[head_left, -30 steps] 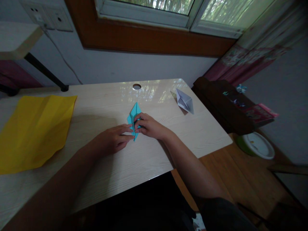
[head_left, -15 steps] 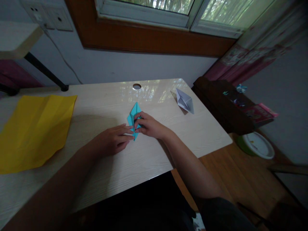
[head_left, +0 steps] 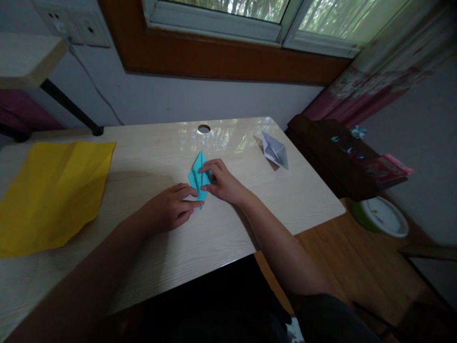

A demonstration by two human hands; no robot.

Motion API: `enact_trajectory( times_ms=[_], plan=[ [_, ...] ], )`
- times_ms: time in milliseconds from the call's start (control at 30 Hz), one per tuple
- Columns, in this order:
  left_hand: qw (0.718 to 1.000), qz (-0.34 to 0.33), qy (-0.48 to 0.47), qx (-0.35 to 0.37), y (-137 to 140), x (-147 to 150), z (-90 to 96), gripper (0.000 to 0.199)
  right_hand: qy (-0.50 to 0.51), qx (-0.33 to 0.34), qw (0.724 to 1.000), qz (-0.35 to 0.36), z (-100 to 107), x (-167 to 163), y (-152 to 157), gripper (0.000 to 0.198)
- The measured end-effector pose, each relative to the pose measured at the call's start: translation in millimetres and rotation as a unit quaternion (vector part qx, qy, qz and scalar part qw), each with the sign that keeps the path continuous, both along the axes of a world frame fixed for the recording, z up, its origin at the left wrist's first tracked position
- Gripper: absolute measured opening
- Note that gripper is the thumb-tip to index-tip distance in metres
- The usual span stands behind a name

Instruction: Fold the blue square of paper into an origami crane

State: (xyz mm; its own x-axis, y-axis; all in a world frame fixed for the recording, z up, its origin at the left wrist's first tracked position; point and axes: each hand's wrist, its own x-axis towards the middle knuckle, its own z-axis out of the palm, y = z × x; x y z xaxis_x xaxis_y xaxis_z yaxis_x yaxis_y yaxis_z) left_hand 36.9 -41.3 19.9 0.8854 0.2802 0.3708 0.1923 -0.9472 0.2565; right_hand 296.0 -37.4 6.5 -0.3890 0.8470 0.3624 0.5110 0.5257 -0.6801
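Observation:
A small turquoise folded paper (head_left: 196, 176), shaped like a long diamond with a crease down its middle, lies on the pale table (head_left: 228, 228). On its near end rest the stretched, parted fingers of my left hand (head_left: 178, 205), coming from the left. My right hand (head_left: 222, 182) reaches in from the right, its index finger and thumb set wide apart on the paper's right half. That half is partly covered by my right fingers. Both hands touch the paper from above.
A large yellow sheet (head_left: 67, 190) lies at the table's left. Near the right edge stands a white folded paper boat (head_left: 274, 149). A round cable hole (head_left: 204, 129) is at the back. Beyond the right edge are a dark cabinet (head_left: 321, 157) and a bin (head_left: 383, 216).
My right hand has moved slightly up and right, and its fingers have spread apart from a pinch, showing more of the paper. The left fingers have shifted a little to the right.

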Motion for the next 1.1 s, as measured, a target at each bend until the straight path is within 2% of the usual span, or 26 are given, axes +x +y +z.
enact_trajectory(
  times_ms=[100,200,367,500,733,933,1100],
  plan=[
    [1.0,-0.001,0.0,-0.011,-1,0,1.2,0.033,-0.001,-0.011,0.997,-0.075,-2,-1,2,0.04],
    [1.0,-0.002,-0.003,-0.023,-1,0,1.1,0.034,-0.019,0.005,0.992,-0.123,-2,-2,5,0.023],
    [1.0,0.004,-0.011,-0.022,0,-1,-2.9,0.032,-0.053,0.035,0.992,-0.112,-1,-3,7,0.006],
    [1.0,0.001,-0.003,-0.018,0,-1,-5.2,0.032,-0.04,0.035,0.995,-0.09,1,-5,4,0.008],
    [1.0,0.0,-0.006,-0.02,0,0,-4.2,0.03,0.021,-0.024,0.993,-0.111,6,-9,-1,0.026],
    [1.0,-0.002,-0.008,-0.016,1,0,-6.8,0.031,-0.016,0.027,0.996,-0.087,8,-18,3,0.03],
    [1.0,-0.007,-0.02,-0.017,0,2,-3.8,0.031,-0.012,0.0,0.996,-0.085,7,-26,5,0.03]
  ],
)
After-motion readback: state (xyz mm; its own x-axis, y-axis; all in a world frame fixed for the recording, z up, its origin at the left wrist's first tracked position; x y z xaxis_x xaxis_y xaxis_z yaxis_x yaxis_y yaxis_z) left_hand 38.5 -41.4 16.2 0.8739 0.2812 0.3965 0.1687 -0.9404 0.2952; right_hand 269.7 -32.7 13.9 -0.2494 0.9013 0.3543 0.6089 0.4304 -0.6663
